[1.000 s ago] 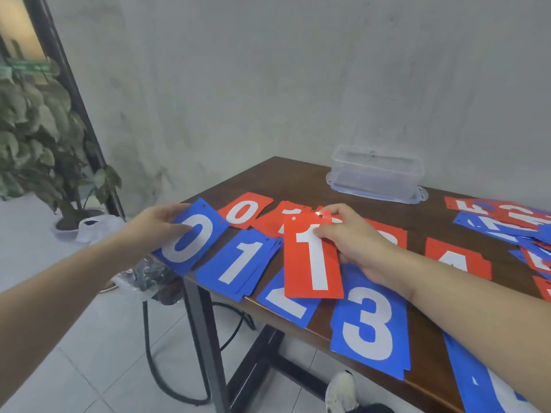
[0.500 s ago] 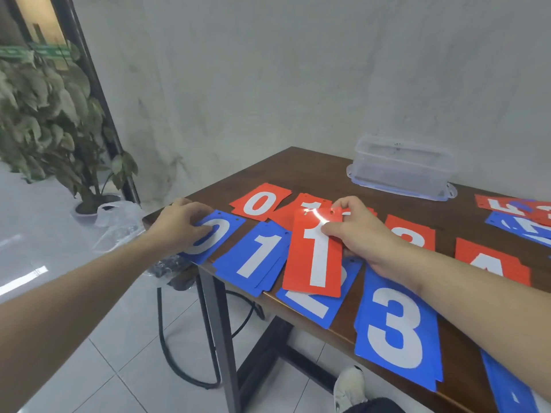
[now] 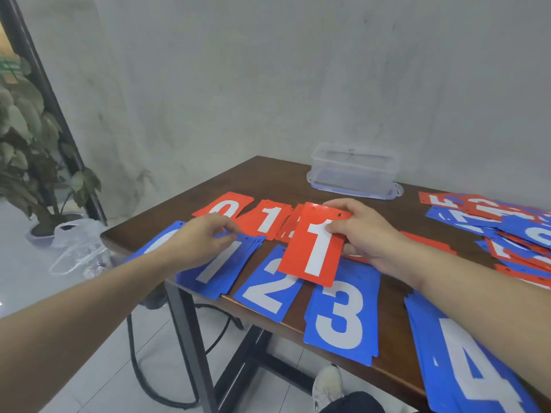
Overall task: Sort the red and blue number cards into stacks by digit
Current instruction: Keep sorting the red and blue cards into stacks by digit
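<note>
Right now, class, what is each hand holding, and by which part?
The right hand pinches the red 1 card by its upper right edge, thumb on its face. The left hand holds nothing; its fingers rest on the blue 1 stack.

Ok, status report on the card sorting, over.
Right hand pinches red 1 card, raised over blue 2 and 3. Left hand touches blue 1 stack. Nothing blocking.
</note>
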{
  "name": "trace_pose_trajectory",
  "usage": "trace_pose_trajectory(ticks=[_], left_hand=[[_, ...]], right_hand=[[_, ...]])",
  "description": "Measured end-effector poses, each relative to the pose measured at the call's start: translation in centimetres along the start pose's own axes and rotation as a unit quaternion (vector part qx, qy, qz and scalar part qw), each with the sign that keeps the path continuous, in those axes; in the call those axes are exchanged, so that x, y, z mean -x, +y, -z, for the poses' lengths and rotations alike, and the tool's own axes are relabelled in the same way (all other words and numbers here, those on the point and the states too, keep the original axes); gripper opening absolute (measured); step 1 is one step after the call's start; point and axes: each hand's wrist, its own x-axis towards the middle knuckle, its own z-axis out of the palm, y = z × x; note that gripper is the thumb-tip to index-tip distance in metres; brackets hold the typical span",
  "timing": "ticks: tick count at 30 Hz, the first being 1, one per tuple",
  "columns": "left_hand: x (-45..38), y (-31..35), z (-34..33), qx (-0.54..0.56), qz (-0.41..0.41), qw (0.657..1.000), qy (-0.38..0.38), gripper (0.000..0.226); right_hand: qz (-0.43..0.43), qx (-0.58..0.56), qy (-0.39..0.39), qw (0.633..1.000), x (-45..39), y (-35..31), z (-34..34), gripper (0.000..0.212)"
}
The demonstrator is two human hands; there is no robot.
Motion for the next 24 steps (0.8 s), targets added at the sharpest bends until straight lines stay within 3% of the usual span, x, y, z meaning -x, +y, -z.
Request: trace_pose_trajectory(ticks=[4, 11, 18, 21, 24], left_hand=[[-1.1, 1.1, -1.1, -0.008, -0.014, 1.0, -0.017, 0.014], [-2.8, 1.0, -1.0, 0.031, 0.012, 0.999, 0.027, 0.02], [-4.6, -0.6, 0.0, 0.038, 0.034, 0.998, 0.045, 0.022], [-5.3, -0.8, 0.0, 0.036, 0.037, 0.998, 0.048, 0.021], [-6.1, -0.7, -0.3, 0.023, 0.031, 0.999, 0.035, 0.021]], right_hand=[[0.004, -0.014, -0.005, 1.0, -1.2, -0.6, 0.3, 0.036], [-0.025, -0.023, -0.019, 0.999, -7.2, -1.3, -2.2, 0.037], [-0.026, 0.033, -0.031, 0.999, -12.6, -2.3, -5.6, 0.035], [0.034, 0.13, -0.018, 0.991, -14.6, -1.7, -6.8, 0.031], [0.089, 0.299, -0.006, 0.95, -16.1, -0.5, -7.4, 0.029]])
